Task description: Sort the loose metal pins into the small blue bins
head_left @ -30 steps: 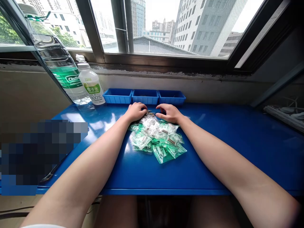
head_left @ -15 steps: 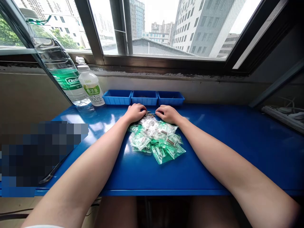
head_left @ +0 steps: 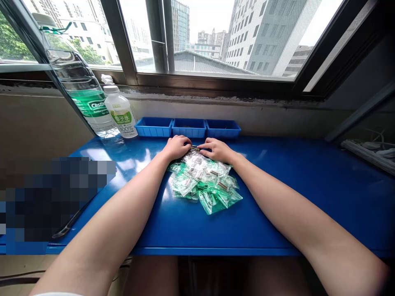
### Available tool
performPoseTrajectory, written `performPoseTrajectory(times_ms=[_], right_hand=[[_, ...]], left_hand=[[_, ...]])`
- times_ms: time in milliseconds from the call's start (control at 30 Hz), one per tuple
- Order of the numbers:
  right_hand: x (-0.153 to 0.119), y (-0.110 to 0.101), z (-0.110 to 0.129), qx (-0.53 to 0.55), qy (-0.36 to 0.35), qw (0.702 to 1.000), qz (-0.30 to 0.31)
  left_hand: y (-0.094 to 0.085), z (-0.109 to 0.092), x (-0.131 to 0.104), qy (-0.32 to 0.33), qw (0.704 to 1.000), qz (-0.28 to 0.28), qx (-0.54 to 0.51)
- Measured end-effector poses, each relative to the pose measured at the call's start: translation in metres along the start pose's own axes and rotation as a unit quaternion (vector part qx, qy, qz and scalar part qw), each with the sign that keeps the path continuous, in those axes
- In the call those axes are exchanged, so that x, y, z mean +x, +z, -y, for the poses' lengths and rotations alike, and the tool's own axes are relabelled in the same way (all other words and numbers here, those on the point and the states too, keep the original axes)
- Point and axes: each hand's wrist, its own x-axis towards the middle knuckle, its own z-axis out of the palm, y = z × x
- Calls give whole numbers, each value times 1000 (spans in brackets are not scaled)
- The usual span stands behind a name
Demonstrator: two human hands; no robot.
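A small heap of thin metal pieces (head_left: 194, 148), like screws or pins, lies at the far side of a pile of clear and green plastic packets (head_left: 206, 176). My left hand (head_left: 177, 147) rests at the left edge of the heap, palm down, its fingers loosely bent and holding nothing that I can see. From the right, my right hand (head_left: 217, 150) reaches in with thumb and forefinger apart, fingertips touching the metal pieces. Some packets show dark, slim parts inside. Both palms are hidden.
Three joined blue bins (head_left: 188, 128) stand behind my hands against the wall. A large water bottle (head_left: 89, 102) and a smaller white bottle (head_left: 123, 117) are at the back left. A blurred dark shape covers the left of the blue table (head_left: 293, 197). A power strip (head_left: 370, 154) lies far right.
My right hand has shifted slightly left, its fingers stretching further over the metal pieces. My left hand stays nearly in place. The whole view has moved a little.
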Motion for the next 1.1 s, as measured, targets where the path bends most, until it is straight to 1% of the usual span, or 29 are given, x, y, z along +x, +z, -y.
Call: performPoseTrajectory(times_ms=[133, 267, 400, 500, 633, 700, 767, 833, 900, 967, 1100], right_hand=[[-1, 2, 0, 34, 15, 999, -34], [-1, 3, 1, 63, 15, 996, -59], [-1, 3, 0, 69, 21, 996, -60], [1, 3, -1, 66, 41, 996, -54], [2, 1, 2, 54, 70, 994, -63], [2, 0, 3, 78, 81, 991, -73], [2, -1, 2, 131, 102, 982, -88], [3, -2, -1, 206, 135, 963, -111], [4, -3, -5, 295, 171, 929, -142], [6, -5, -9, 392, 206, 879, -179], [7, -12, -13, 556, 267, 752, -235]], left_hand=[[0, 0, 0, 0, 1000, -3, -1], [1, 0, 0, 0, 1000, -4, 2], [2, 1, 0, 0, 1000, -5, 1], [2, 1, 0, -3, 1000, -5, 2], [1, 0, 0, -3, 1000, -4, 3], [1, 0, 0, -3, 1000, -3, 4], [1, 0, 0, -3, 1000, -4, 3], [1, 0, 0, -2, 1000, -3, 1], [0, 0, 0, -1, 1000, -1, 0], [0, -1, 0, -2, 1000, 1, -1], [-1, -1, 0, -3, 1000, 4, 1]])
